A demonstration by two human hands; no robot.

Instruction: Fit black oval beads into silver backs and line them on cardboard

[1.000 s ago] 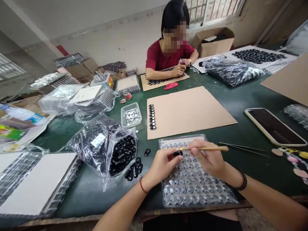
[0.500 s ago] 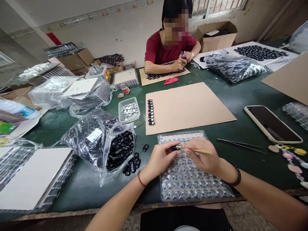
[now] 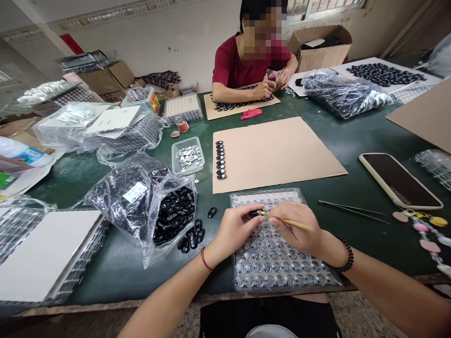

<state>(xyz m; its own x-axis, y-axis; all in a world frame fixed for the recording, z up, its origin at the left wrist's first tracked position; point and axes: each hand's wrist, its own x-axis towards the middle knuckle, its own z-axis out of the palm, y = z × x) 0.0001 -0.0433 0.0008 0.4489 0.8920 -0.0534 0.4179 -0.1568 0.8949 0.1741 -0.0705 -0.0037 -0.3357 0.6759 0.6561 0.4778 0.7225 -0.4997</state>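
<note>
"What's on the right side?"
"A phone (image 3: 400,180), dark screen up, in a pale case. A string of charms (image 3: 429,246) lies by its lower end."
"And upper right?"
"An open box (image 3: 323,60) under a barred window (image 3: 319,6)."
"Far left?"
"A bottle (image 3: 25,153), lying tilted at the edge. Higher up, a checked cloth (image 3: 161,79) lies crumpled near the wall (image 3: 197,35)."

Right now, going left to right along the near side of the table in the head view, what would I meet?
White card on stacked trays, bag of black pieces, left hand pinching a black piece, right hand gripping a yellowish stick, tweezers, phone.
</note>
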